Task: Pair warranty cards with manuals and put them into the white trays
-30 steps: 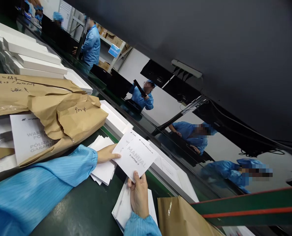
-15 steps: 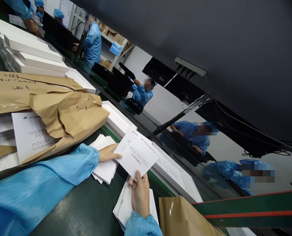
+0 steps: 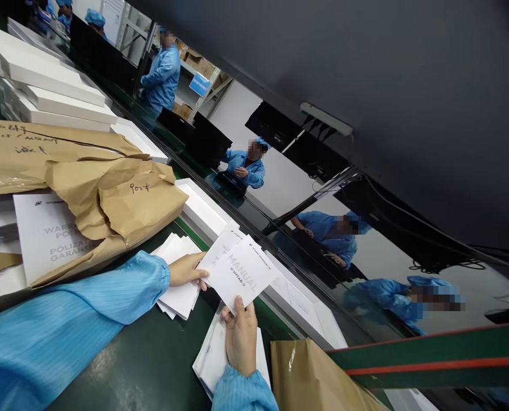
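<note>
My left hand (image 3: 188,269) pinches the left edge of a white warranty leaflet (image 3: 218,251). My right hand (image 3: 241,338) grips the lower corner of a white manual (image 3: 251,273) marked HYTAB, thumb on top. The manual overlaps the leaflet and hides much of its print. Below my left hand lies a loose pile of white leaflets (image 3: 181,302) on the dark green table (image 3: 129,354). Under my right wrist is another stack of white booklets (image 3: 209,357), partly covered by the hand and sleeve.
A torn brown paper package (image 3: 147,197) with warranty leaflets (image 3: 44,240) lies at left, before stacked white boxes (image 3: 57,103). Open white box trays (image 3: 205,208) line the belt. A brown paper bag (image 3: 305,377) stands at right. Co-workers in blue (image 3: 162,74) work beyond.
The leaflet and manual have spread slightly, showing more of the leaflet's print. A co-worker's arm has left the upper left, and a co-worker across the belt no longer holds up a dark panel.
</note>
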`<state>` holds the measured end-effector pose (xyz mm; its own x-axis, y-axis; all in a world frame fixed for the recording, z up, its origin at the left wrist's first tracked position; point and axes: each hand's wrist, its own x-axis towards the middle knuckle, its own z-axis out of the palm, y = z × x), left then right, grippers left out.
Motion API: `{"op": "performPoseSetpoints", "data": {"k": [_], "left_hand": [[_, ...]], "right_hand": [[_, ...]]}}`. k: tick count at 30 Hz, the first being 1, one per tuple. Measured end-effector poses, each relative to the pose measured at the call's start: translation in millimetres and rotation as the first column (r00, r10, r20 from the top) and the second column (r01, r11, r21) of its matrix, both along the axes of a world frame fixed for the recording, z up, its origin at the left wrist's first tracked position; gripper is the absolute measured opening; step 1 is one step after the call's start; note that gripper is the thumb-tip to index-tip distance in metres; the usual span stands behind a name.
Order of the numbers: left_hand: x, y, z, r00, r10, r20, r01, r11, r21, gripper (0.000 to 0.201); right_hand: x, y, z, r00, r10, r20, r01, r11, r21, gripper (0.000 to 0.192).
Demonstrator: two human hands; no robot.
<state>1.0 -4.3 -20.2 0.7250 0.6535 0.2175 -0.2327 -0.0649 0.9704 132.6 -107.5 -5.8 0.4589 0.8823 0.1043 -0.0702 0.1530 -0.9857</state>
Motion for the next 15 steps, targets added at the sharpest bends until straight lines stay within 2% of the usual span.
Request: {"op": "performPoseSetpoints", "data": {"k": [5,10,15], "left_hand": [[2.2,2.2,-2.2,0.997,0.064,0.043,-0.061,0.997,-0.056,0.041],[3.8,-2.2,-2.9,0.994,0.106,-0.013,-0.106,0.994,-0.029,0.039],[0.0,-1.3,-4.5,0.949,0.298,-0.106,-0.291,0.954,0.076,0.024]], "right_hand": [[8.5,3.9,-10.0,0.993,0.069,0.098,-0.066,0.997,-0.034,0.032],[15.5,6.0,-20.0,0.992,0.035,0.12,-0.034,0.999,-0.012,0.029],[13.9,2.3,-17.1,0.997,-0.041,0.067,0.038,0.999,0.039,0.021]]}}
